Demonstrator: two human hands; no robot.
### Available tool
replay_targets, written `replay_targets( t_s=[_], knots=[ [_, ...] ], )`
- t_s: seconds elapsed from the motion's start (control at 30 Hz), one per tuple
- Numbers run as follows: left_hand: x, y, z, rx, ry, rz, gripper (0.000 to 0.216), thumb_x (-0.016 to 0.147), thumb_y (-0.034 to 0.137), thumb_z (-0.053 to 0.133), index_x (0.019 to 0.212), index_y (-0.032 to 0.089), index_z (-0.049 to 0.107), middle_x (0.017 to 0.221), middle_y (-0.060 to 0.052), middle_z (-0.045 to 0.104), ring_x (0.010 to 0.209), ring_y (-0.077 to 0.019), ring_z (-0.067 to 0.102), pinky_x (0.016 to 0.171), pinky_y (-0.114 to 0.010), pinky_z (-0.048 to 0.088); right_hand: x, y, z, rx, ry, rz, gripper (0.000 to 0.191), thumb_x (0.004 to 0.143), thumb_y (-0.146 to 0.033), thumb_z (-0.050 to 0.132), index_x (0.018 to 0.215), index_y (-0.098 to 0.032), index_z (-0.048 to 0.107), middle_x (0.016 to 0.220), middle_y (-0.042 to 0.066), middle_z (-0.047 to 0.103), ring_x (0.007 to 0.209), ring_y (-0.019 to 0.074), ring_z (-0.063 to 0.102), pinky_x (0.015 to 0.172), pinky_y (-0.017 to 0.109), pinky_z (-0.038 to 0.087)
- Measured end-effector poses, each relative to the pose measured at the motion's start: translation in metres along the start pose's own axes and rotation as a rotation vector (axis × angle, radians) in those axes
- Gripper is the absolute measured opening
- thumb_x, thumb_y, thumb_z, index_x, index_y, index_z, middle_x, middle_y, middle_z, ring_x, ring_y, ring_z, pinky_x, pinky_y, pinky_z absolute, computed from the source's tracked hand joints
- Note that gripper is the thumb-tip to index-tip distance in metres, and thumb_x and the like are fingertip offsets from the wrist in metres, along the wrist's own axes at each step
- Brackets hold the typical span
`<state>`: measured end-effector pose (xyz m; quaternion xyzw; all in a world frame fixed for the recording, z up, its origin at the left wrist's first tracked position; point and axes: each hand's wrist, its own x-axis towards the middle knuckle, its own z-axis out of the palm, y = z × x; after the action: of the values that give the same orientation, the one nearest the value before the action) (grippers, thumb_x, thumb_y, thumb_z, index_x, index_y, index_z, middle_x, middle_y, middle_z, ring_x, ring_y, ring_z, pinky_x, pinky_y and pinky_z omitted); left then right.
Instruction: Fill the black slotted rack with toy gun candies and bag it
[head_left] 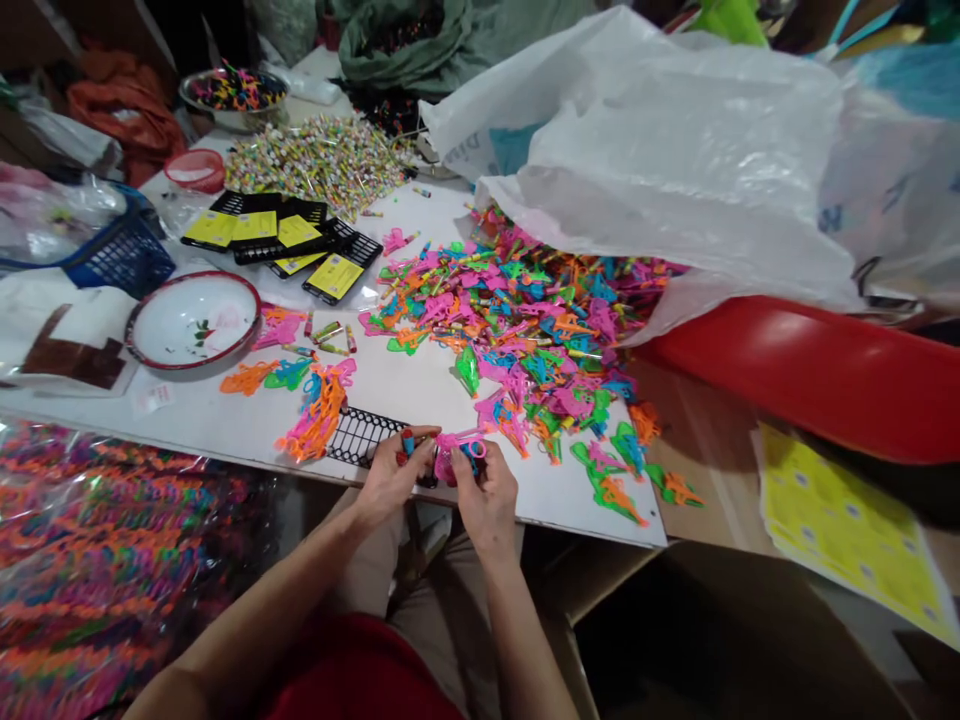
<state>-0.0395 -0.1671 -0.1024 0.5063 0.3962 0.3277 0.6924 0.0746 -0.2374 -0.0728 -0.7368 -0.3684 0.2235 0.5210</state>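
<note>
One white bench (225, 425) carries a big heap of bright plastic toys (525, 320), with a black grid tray (360, 435) at its near edge. Just beside the tray, the left hand (390, 478) pinches a small tube (407, 441) and the right hand (489, 498) grips a pink toy (457, 455). The step looks like fitting the two together, which calls for lining the tube's tip up with the toy.

Tabletop (420, 385), centre to right edge: toy heap (525, 320), spilling from a bag (675, 150) lying behind and right of it. Left edge: bowl (172, 310); card packs (285, 240) behind it; stick heap (322, 160) behind those, toward the far edge. Near edge: grid tray (360, 435); at its right end, left hand (390, 475) holding a stick (407, 441), right hand (487, 495) a toy (461, 452).
</note>
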Motion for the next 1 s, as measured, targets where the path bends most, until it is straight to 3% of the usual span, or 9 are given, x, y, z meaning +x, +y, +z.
replay_targets(
  t_s=[0.17,0.27,0.4,0.47,0.57,0.67,0.77,0.87,1.0],
  knots=[
    [0.000,0.007,-0.006,0.284,0.047,0.206,0.021,0.079,0.028,0.065,0.097,0.022,0.073,0.096,-0.007,0.072,0.088,-0.0203,0.065,0.083,-0.031,0.049,-0.001,0.000,0.006,0.075,-0.016,0.048,0.025,0.083,-0.044,0.058,0.082,-0.019,0.060,0.070,0.000,0.063,0.062,0.0153,0.054,0.059,0.026,0.046],
    [-0.002,0.009,0.000,0.373,0.025,0.244,0.021,0.079,0.026,0.063,0.097,0.024,0.074,0.096,-0.008,0.073,0.088,-0.0225,0.067,0.083,-0.033,0.051,0.005,0.000,0.011,0.063,0.027,0.027,0.027,0.082,-0.046,0.057,0.079,-0.019,0.059,0.069,0.000,0.062,0.063,0.0156,0.054,0.059,0.027,0.046],
    [-0.017,0.045,0.002,0.437,-0.015,0.346,0.038,0.081,0.019,0.059,0.118,0.024,0.067,0.113,-0.009,0.070,0.103,-0.0246,0.065,0.093,-0.036,0.049,0.044,-0.002,-0.024,-0.057,-0.067,-0.012,0.037,0.078,-0.056,0.059,0.073,-0.020,0.058,0.060,-0.001,0.056,0.056,0.0159,0.050,0.053,0.028,0.044],
    [-0.019,0.081,-0.016,0.469,0.014,0.481,0.045,0.078,0.014,0.059,0.122,0.024,0.065,0.119,-0.008,0.067,0.112,-0.0255,0.060,0.100,-0.037,0.044,0.077,-0.009,-0.056,-0.220,-0.060,-0.029,0.041,0.078,-0.060,0.058,0.073,-0.019,0.060,0.059,0.000,0.055,0.055,0.0175,0.051,0.053,0.030,0.044],
    [0.002,0.133,-0.074,0.613,0.325,0.557,0.035,0.078,0.018,0.062,0.112,0.021,0.070,0.102,-0.008,0.069,0.101,-0.0261,0.062,0.096,-0.037,0.045,0.124,-0.027,-0.076,-0.657,0.225,-0.079,0.040,0.081,-0.050,0.061,0.096,-0.013,0.066,0.077,0.011,0.065,0.071,0.0270,0.060,0.067,0.039,0.047],
    [0.052,0.146,-0.139,1.100,0.400,0.257,0.038,0.079,0.015,0.060,0.116,0.018,0.065,0.101,-0.009,0.068,0.102,-0.0282,0.060,0.092,-0.039,0.044,0.147,-0.048,-0.020,-0.892,0.177,-0.256,0.030,0.089,-0.025,0.053,0.112,-0.010,0.064,0.102,0.020,0.065,0.095,0.0316,0.060,0.080,0.042,0.046],
    [0.099,0.121,-0.175,1.295,0.255,0.030,0.024,0.078,0.012,0.058,0.098,0.017,0.070,0.092,-0.011,0.068,0.096,-0.0299,0.062,0.086,-0.037,0.045,0.152,-0.060,0.083,-0.836,-0.393,-0.601,0.040,0.088,-0.004,0.041,0.118,-0.020,0.062,0.119,0.012,0.061,0.106,0.0240,0.056,0.087,0.034,0.044],
    [0.121,0.089,-0.183,1.259,0.224,0.010,0.013,0.079,0.014,0.055,0.082,0.014,0.069,0.087,-0.014,0.066,0.092,-0.0297,0.062,0.084,-0.036,0.045,0.159,-0.052,0.162,-0.871,-0.673,-0.760,0.030,0.092,-0.010,0.044,0.114,-0.019,0.062,0.121,0.011,0.058,0.105,0.0238,0.055,0.086,0.032,0.043],
    [0.125,0.076,-0.189,1.078,0.252,0.017,0.012,0.081,0.017,0.055,0.080,0.014,0.066,0.097,-0.015,0.063,0.091,-0.0259,0.062,0.084,-0.035,0.044,0.177,-0.031,0.184,-0.925,-0.726,-0.818,0.020,0.094,-0.017,0.048,0.109,-0.016,0.062,0.113,0.012,0.059,0.102,0.0222,0.055,0.085,0.029,0.041]
  ],
)
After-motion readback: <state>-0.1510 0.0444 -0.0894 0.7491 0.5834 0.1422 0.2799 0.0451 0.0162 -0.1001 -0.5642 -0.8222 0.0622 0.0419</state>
